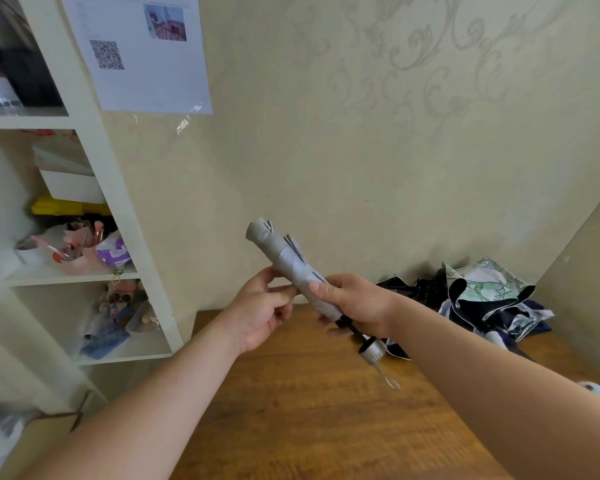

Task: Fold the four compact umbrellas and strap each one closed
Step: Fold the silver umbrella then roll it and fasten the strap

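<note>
**Grey umbrella held rolled, tip up-left, handle down-right**

Holding a rolled grey umbrella (286,263) in the air above the wooden table (309,410), in front of the patterned wall (361,150). Running its long axis on a diagonal: capped tip pointing up and to the left, toward the wall; silver handle (373,351) pointing down and to the right, toward the table, with a thin wrist loop (390,379) dangling below it. Showing a short stretch of black shaft between canopy and handle.

Gripping the lower part of the rolled canopy with the right hand (354,306), fingers curled round it, thumb lying across the front of the fabric. Touching the canopy's left side with the left hand (260,310), thumb and fingertips drawn together against the fabric; whether pinching a strap or only the cloth, impossible to tell.

Lying in a loose heap at the table's far right corner, against the wall: other umbrellas (482,299), unfolded, dark fabric mixed with a white-and-green print. Standing to the left: a white shelf unit (118,202) crowded with small items, a printed sheet (139,50) stuck to the wall above.
</note>
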Demonstrator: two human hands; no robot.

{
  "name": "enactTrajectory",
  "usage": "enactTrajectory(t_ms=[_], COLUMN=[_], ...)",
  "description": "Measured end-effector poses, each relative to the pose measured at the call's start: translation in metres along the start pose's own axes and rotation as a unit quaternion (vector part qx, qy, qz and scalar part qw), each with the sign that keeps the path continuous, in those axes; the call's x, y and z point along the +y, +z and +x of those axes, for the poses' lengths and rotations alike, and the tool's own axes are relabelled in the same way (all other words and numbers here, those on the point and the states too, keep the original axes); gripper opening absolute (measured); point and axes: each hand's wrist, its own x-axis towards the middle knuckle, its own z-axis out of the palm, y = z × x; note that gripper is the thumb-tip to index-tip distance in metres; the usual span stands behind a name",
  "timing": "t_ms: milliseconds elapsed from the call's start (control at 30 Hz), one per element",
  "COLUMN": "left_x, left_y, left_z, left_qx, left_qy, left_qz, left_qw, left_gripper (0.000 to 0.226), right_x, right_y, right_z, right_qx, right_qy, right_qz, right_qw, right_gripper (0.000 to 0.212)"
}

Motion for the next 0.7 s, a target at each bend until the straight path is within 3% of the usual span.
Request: enactTrajectory(t_ms=[100,233,333,467,600,700], left_x=[-0.006,-0.016,-0.017,-0.012,-0.011,-0.007], left_y=[-0.004,-0.001,0.002,0.006,0.015,0.020], left_z=[-0.001,0.001,0.000,-0.004,-0.004,-0.003], left_qx=[0.031,0.069,0.081,0.069,0.080,0.075], left_qy=[-0.009,-0.014,-0.007,0.024,0.064,0.073], left_qz=[0.026,0.043,0.037,0.073,0.118,0.112], left_qw=[0.999,0.997,0.996,0.995,0.988,0.988], left_gripper=[0.028,0.022,0.029,0.031,0.030,0.032], right_x=[0.002,0.005,0.010,0.017,0.023,0.028], right_y=[0.000,0.007,0.012,0.012,0.008,0.012], right_z=[0.004,0.013,0.016,0.008,0.015,0.015], right_qx=[0.064,0.063,0.122,0.143,0.207,0.295], right_qy=[-0.002,0.047,0.015,-0.063,-0.057,-0.138], right_qz=[-0.055,-0.147,-0.194,-0.319,-0.393,-0.398], right_qw=[0.996,0.986,0.973,0.935,0.894,0.858], right_gripper=[0.044,0.025,0.033,0.053,0.041,0.033])
